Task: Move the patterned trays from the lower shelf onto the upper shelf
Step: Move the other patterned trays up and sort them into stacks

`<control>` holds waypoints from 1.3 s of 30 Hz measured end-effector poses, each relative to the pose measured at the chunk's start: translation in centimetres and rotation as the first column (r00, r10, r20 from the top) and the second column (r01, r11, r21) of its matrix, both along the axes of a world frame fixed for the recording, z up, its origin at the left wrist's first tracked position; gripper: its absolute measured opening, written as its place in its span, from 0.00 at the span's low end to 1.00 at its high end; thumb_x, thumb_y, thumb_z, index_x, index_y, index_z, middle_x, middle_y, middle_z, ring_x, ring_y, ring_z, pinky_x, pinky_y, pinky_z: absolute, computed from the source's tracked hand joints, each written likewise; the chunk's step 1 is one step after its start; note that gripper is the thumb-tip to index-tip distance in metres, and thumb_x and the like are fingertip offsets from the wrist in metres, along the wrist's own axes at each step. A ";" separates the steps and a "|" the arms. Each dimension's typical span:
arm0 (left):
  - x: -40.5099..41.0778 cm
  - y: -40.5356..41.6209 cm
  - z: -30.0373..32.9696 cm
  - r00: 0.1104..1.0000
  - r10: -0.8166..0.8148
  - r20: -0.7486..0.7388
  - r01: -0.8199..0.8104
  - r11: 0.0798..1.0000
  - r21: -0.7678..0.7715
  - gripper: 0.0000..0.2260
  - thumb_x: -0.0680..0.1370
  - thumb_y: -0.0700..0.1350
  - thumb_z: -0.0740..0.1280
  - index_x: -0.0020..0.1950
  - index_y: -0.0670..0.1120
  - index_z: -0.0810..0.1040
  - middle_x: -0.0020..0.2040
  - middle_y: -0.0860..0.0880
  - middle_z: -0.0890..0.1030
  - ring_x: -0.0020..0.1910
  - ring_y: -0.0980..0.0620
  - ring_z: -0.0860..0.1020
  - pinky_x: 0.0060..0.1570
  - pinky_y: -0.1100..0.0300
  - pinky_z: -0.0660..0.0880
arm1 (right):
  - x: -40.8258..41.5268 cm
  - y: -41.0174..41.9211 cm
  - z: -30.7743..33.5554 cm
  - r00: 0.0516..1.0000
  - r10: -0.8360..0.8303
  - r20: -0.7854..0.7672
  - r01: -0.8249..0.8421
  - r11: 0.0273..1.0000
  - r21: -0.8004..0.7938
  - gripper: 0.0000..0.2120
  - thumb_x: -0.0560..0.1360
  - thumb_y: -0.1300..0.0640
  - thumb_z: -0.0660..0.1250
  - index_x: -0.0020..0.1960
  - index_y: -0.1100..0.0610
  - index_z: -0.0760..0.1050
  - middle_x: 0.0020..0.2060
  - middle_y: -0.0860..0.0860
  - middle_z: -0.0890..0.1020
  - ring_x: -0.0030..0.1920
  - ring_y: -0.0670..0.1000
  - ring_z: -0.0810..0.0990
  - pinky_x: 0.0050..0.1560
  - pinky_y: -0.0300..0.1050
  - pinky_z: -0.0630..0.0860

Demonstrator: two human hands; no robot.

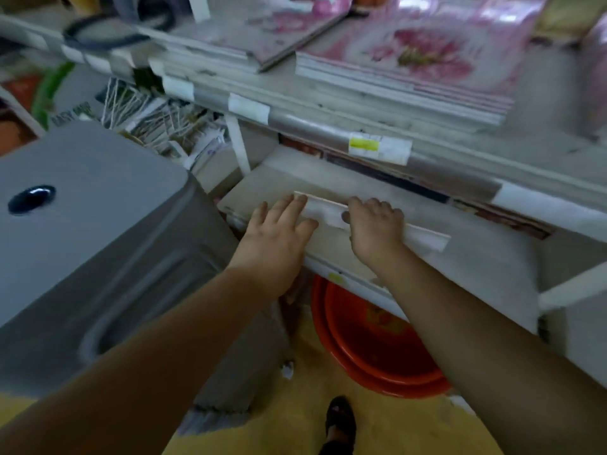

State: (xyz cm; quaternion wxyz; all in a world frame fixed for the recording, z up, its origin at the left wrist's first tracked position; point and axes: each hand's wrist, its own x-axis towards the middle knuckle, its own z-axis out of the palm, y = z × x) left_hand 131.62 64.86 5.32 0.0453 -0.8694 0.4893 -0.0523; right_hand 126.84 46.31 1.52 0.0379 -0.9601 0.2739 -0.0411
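Observation:
A pale tray (423, 236) lies edge-on at the front of the lower shelf (476, 257), its whitish rim facing me. My right hand (374, 229) grips that rim from above with curled fingers. My left hand (279, 231) lies flat with straight fingers touching the tray's left end. More trays with dark patterns (387, 174) lie deeper on the lower shelf, mostly hidden under the upper shelf's edge. On the upper shelf (542, 103) sit two stacks of pink flowered trays (427, 57), (262, 34).
A big grey plastic lid or bin (98, 224) stands close at my left. Red basins (371, 349) sit on the yellow floor under the lower shelf. Price labels (377, 147) line the upper shelf edge. A sandalled foot (340, 421) shows at the bottom.

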 end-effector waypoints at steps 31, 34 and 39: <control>-5.8 13.0 20.3 0.923 0.066 0.380 0.188 0.783 -0.593 0.36 0.77 0.62 0.62 0.78 0.54 0.49 0.80 0.43 0.46 0.78 0.42 0.46 0.73 0.39 0.50 | -12.0 13.6 30.3 0.407 -0.423 0.809 -0.389 0.721 0.573 0.11 0.70 0.59 0.75 0.37 0.53 0.73 0.28 0.46 0.74 0.26 0.46 0.70 0.25 0.37 0.67; -5.3 13.1 20.1 0.923 0.038 0.383 0.210 0.784 -0.584 0.34 0.77 0.60 0.63 0.78 0.53 0.52 0.80 0.42 0.49 0.78 0.42 0.48 0.73 0.40 0.52 | -12.0 13.4 30.3 0.411 -0.276 0.869 -0.373 0.819 0.437 0.11 0.68 0.55 0.76 0.41 0.54 0.74 0.29 0.43 0.78 0.26 0.42 0.76 0.25 0.37 0.71; -4.3 12.3 20.2 0.928 0.004 0.372 0.224 0.792 -0.568 0.32 0.78 0.60 0.61 0.78 0.54 0.53 0.80 0.44 0.50 0.78 0.43 0.49 0.74 0.41 0.53 | -11.5 12.9 29.9 0.520 -0.065 0.852 -0.216 0.955 0.204 0.19 0.67 0.44 0.75 0.47 0.50 0.68 0.42 0.46 0.81 0.43 0.46 0.82 0.38 0.46 0.78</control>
